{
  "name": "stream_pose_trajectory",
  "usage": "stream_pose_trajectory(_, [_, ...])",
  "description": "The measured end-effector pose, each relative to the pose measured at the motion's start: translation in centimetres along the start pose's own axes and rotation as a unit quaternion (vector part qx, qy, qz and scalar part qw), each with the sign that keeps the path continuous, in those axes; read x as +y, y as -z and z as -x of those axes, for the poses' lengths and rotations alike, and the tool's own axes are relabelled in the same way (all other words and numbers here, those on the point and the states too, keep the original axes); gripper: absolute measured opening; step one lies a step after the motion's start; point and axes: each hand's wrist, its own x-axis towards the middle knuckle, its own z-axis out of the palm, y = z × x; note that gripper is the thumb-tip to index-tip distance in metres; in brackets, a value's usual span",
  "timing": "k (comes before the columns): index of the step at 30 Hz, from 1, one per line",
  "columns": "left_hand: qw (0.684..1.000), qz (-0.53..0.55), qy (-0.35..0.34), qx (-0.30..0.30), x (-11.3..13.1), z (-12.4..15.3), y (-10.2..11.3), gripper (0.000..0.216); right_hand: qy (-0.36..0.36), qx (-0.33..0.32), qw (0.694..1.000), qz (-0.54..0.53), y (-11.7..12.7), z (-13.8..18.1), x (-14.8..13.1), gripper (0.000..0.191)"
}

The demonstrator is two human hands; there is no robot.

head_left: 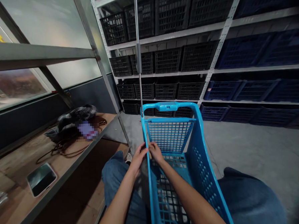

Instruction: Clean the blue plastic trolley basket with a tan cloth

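Observation:
A bright blue plastic shopping cart (203,149) with latticed walls stands between my knees, its handle at the far end. Outside its left wall, my left hand (139,157) is closed, with fingertips against the rim. Inside the basket, my right hand (156,153) is closed in a pinch against the same wall, opposite the left. Something small and brownish shows by the right fingertips, too little to name; the wall and fingers hide the rest. A thin metal pole (137,25) with a grey sleeve rises upright from the cart's left rim near the handle.
At left, a wooden shelf (8,196) on a metal frame holds a phone (42,178), a checked cloth (76,116) and a brown strap (72,153). Racks of black crates (168,59) and dark blue crates (253,89) line the back. Grey concrete floor (241,147) lies at right.

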Motion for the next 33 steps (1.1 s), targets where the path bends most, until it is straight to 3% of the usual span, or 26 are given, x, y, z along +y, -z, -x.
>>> stream_pose_trajectory(2, [1.000, -0.005, 0.003, -0.011, 0.0, -0.1, 0.4, 0.053, -0.052, -0.008, 0.998, 0.022, 0.2, 0.7, 1.9, 0.018])
stream_pose_trajectory(4, [0.999, -0.014, 0.009, -0.029, 0.3, -0.7, 1.0, 0.054, -0.057, -0.013, 0.998, 0.024, 0.1, 0.2, 1.9, 0.017])
stream_pose_trajectory(6, [0.999, -0.017, 0.007, -0.042, 0.8, -1.6, 1.3, 0.055, -0.027, -0.011, 1.000, 0.013, -0.3, -1.4, -0.3, 0.021])
stream_pose_trajectory(9, [0.999, -0.001, -0.018, -0.041, 1.7, -3.2, 1.2, 0.056, 0.079, -0.005, 0.996, -0.036, -1.1, -4.1, -4.9, 0.030])
stream_pose_trajectory(11, [0.999, -0.006, -0.029, -0.035, 2.0, -4.0, 0.9, 0.054, 0.134, 0.001, 0.990, -0.051, -1.4, -4.9, -6.6, 0.031])
stream_pose_trajectory(13, [0.999, -0.013, -0.031, -0.030, 2.0, -4.3, 0.6, 0.054, 0.128, 0.005, 0.991, -0.026, -1.4, -4.7, -5.8, 0.029])
stream_pose_trajectory(18, [0.999, -0.005, -0.032, -0.023, 1.7, -4.2, 0.6, 0.055, -0.007, -0.028, 0.998, 0.050, -0.7, -2.3, 0.9, 0.017])
stream_pose_trajectory(20, [0.999, -0.001, -0.030, -0.027, 1.9, -4.1, 0.6, 0.054, -0.016, -0.027, 0.998, 0.053, -0.7, -2.5, 1.0, 0.017])
stream_pose_trajectory(22, [0.999, -0.001, -0.027, -0.035, 2.1, -4.0, 0.5, 0.054, 0.019, -0.011, 0.999, 0.043, -1.0, -3.6, -1.2, 0.021])
stream_pose_trajectory(25, [0.999, -0.004, -0.020, -0.032, 2.3, -3.8, 0.4, 0.052, 0.131, 0.018, 0.991, 0.015, -1.7, -5.9, -6.0, 0.029])
stream_pose_trajectory(27, [1.000, -0.006, -0.015, -0.022, 2.4, -3.8, 0.3, 0.051, 0.182, 0.029, 0.983, 0.005, -2.1, -6.7, -7.4, 0.030])
stream_pose_trajectory(30, [1.000, -0.003, -0.013, -0.023, 2.3, -3.7, 0.2, 0.053, 0.179, 0.029, 0.983, 0.014, -2.1, -6.2, -4.7, 0.029])
stream_pose_trajectory(33, [0.999, 0.003, -0.016, -0.035, 2.2, -3.6, 0.3, 0.055, 0.080, -0.002, 0.995, 0.056, -1.4, -4.1, 1.2, 0.022])
